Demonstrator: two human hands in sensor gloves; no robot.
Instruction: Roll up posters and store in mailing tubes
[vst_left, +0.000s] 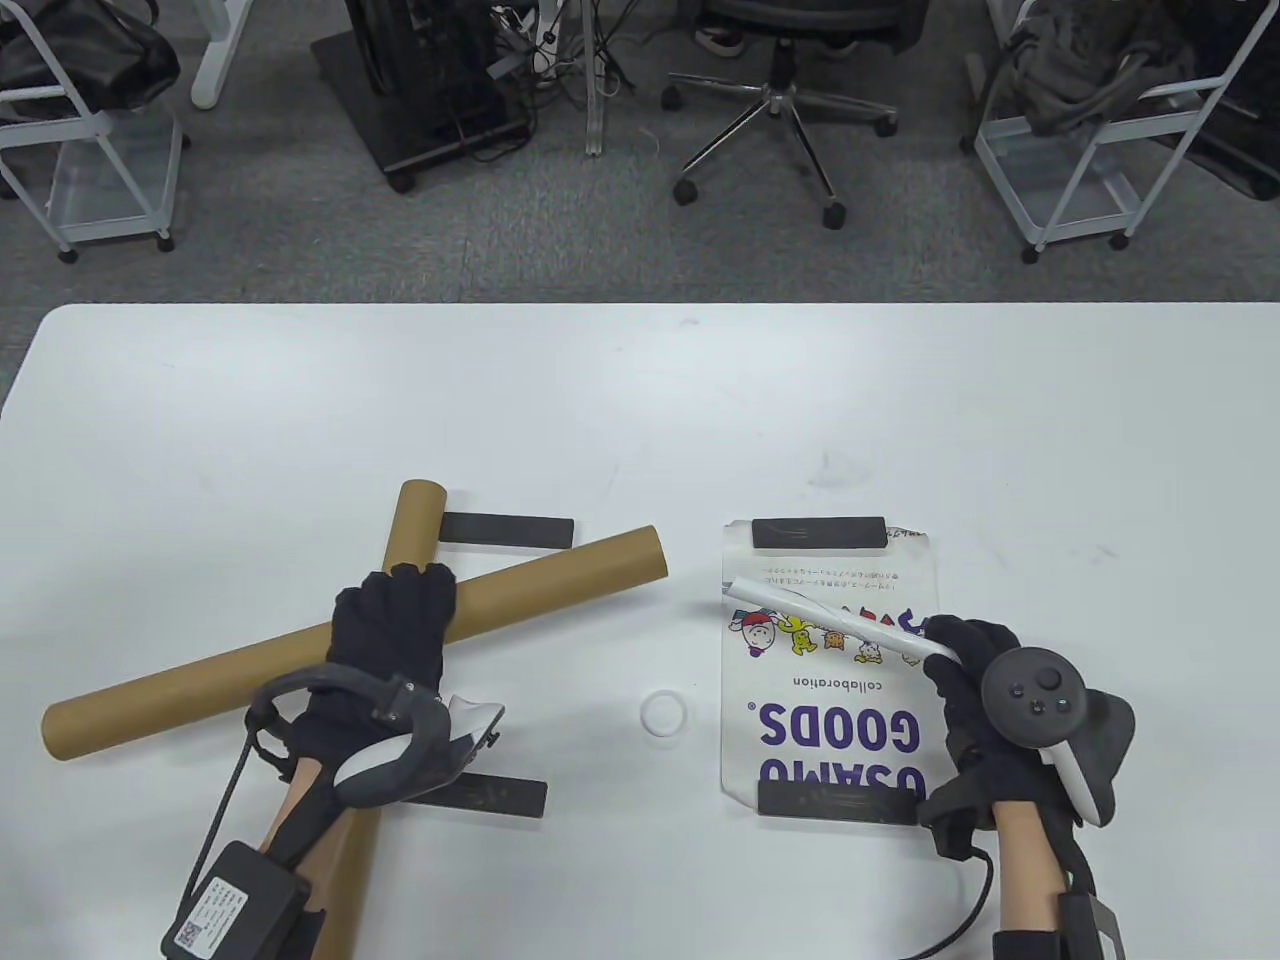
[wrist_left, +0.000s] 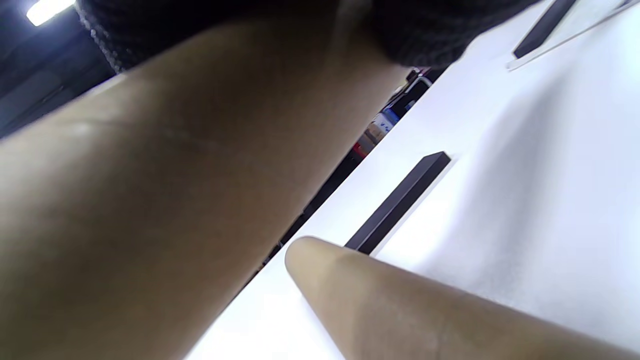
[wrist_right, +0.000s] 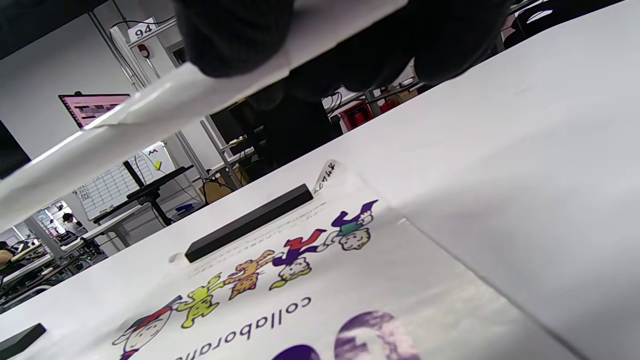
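**Two hands at a white table: one on a cardboard tube, one holding a rolled poster**

We look down on a white table (vst_left: 640, 400). On its left side two brown tubes lie crossed. The long tube (vst_left: 200, 680) runs from low left up to the right, and it passes over the second tube (vst_left: 413, 520), which runs from the far side down toward the near edge.

Our left hand (vst_left: 390, 640), in a black glove, lies over the long tube near the crossing. Its fingers curl over the top of the tube and grip it. In the left wrist view the tube fills most of the frame, with glove fabric wrapped over it at the top.

Two black bars lie beside the tubes: one (vst_left: 508, 530) just right of the second tube's far end, another (vst_left: 480, 797) near our left wrist.

On the right a flat poster (vst_left: 830, 720) lies printed side up, with cartoon figures and purple letters. A black bar (vst_left: 818, 533) weighs down its far edge and another (vst_left: 836, 802) its near edge.

Our right hand (vst_left: 985, 690) holds a thin rolled poster (vst_left: 840, 620), white, just above the flat one. The fingers close around the roll's right end, and the roll slants up and to the left. The right wrist view shows the gloved fingers wrapped around it.

A small white ring (vst_left: 665, 716) lies on the table between the hands.
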